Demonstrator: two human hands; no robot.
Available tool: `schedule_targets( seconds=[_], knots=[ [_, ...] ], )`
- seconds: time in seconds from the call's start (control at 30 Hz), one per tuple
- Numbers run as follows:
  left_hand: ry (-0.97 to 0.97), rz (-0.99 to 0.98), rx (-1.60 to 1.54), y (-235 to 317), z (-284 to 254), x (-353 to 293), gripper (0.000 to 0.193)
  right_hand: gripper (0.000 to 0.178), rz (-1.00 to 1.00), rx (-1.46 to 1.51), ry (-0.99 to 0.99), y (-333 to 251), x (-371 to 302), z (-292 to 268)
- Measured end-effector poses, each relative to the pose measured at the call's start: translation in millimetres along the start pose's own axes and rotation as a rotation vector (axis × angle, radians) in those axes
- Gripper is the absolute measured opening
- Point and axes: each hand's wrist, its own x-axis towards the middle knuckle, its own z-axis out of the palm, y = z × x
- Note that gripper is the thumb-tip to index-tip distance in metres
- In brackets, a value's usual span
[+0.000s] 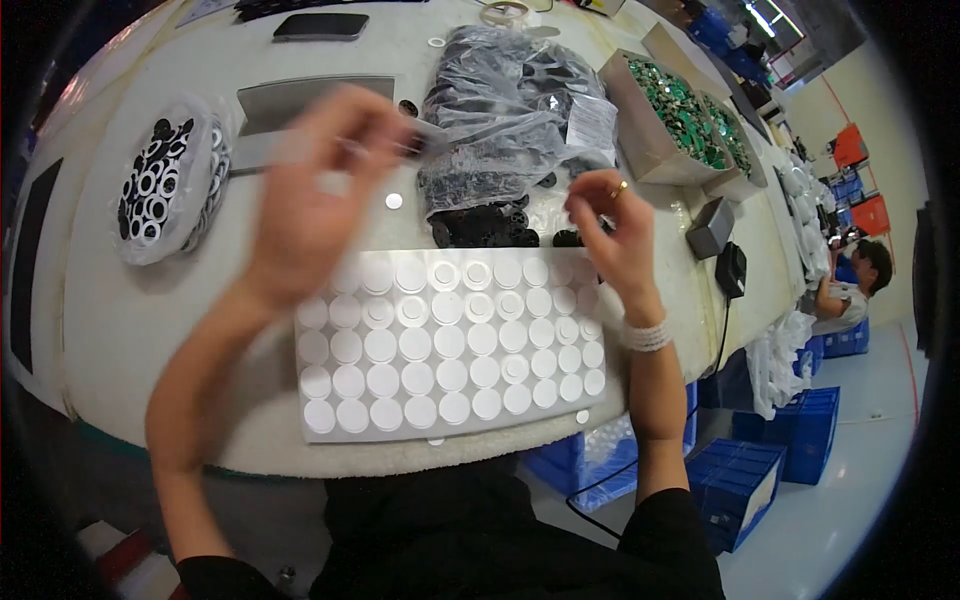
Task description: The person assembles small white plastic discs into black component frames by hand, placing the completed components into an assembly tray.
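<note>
My left hand (325,190) is smeared by motion, raised over the table near a grey box. A dark round piece (412,143) shows at its fingertips; whether it is gripped is unclear. My right hand (618,232), with a ring and a beaded bracelet, hovers by the tray's far right corner, thumb and forefinger apart with nothing visible between them. Below both hands lies a pale tray (455,428) with rows of white discs (385,412), some with a raised ring. Loose black round parts (485,226) spill from a clear plastic bag (510,110) beyond the tray.
A plastic-lined container (205,205) of black and white rings stands left. Boxes of green circuit boards (672,112) sit far right, near a dark grey block (710,228) and a black adapter (731,270). A phone (320,27) lies at the back. Blue crates (735,490) stand on the floor; another person (850,285) is farther right.
</note>
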Motion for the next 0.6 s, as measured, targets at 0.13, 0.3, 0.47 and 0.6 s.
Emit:
schedule_targets(
  seconds=[0.13, 0.3, 0.47, 0.6],
  knots=[
    [0.053, -0.194, 0.419, -24, -134, -2, 0.014, 0.019, 0.065, -0.313, -0.027, 28, 5, -25],
    [-0.031, -0.259, 0.893, -66, -236, -29, 0.017, 0.032, -0.096, -0.543, -0.074, 32, 11, -11],
    [0.124, -0.158, 0.851, -57, -194, -20, 0.016, 0.030, -0.161, -0.642, -0.026, 47, 15, 1],
    [0.047, 0.006, 0.567, -39, -122, -3, 0.012, 0.027, -0.109, -0.676, -0.115, 56, 16, 1]
  ],
)
